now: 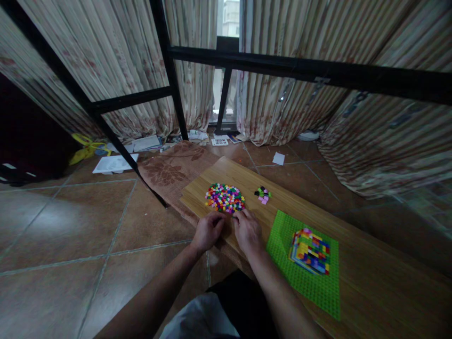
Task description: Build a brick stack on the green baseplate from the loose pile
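A heap of small multicoloured toy building bricks lies on the wooden board. At its near edge, my left hand is closed, thumb against curled fingers; whatever it pinches is too small to make out. Close beside it, my right hand has its fingers bent together at the heap's lower right edge, and their contents are hidden. Right of my right hand lies a green studded baseplate, bearing a blocky multicoloured brick build. A small cluster of pink, green and black bricks sits beyond my right hand.
A brown patterned cloth lies under the board's far left end. Black metal bars cross in front of striped curtains. Papers, a white tray and a yellow bag rest on the tiled floor.
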### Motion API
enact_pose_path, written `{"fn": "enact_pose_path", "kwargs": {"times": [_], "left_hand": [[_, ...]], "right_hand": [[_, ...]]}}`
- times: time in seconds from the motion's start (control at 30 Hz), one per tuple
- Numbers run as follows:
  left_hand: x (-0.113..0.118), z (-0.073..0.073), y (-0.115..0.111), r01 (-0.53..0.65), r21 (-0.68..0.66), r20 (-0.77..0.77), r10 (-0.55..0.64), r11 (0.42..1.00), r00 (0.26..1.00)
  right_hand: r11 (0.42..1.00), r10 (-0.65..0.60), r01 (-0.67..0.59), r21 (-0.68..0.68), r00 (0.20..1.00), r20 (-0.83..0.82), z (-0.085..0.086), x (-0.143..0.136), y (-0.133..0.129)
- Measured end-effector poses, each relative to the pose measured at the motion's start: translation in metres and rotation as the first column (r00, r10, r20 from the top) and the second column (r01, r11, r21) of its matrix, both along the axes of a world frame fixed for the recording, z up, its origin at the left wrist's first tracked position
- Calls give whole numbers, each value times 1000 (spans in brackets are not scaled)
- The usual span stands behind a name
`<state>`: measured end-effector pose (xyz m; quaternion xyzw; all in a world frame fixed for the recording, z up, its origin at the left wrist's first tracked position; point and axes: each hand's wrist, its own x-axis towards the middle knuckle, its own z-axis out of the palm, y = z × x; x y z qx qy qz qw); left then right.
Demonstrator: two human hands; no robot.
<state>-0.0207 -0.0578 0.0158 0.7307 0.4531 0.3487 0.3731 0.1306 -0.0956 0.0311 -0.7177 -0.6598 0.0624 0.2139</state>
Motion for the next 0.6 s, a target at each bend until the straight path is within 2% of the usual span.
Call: {"fn": "enact_pose_path", "kwargs": {"times": [0.2, 0.37, 0.5, 0.6], "left_hand": [[0, 0, 1, -10, 5, -11, 10, 1000, 1000], [0, -1, 4, -20, -51, -43, 18, 999, 999], [0, -1, 6, -30, -79, -61, 25, 996, 998], [0, -1, 7, -50, -92, -89, 42, 994, 995]], "right_hand": [[996, 17, -6, -94, 993, 114, 12, -7, 2], [989, 47, -33, -142, 994, 101, 15, -9, -4], [991, 41, -33, -130, 997, 59, 14, -8, -27], [998, 15, -21, -55, 993, -118, 20, -1, -59]]}}
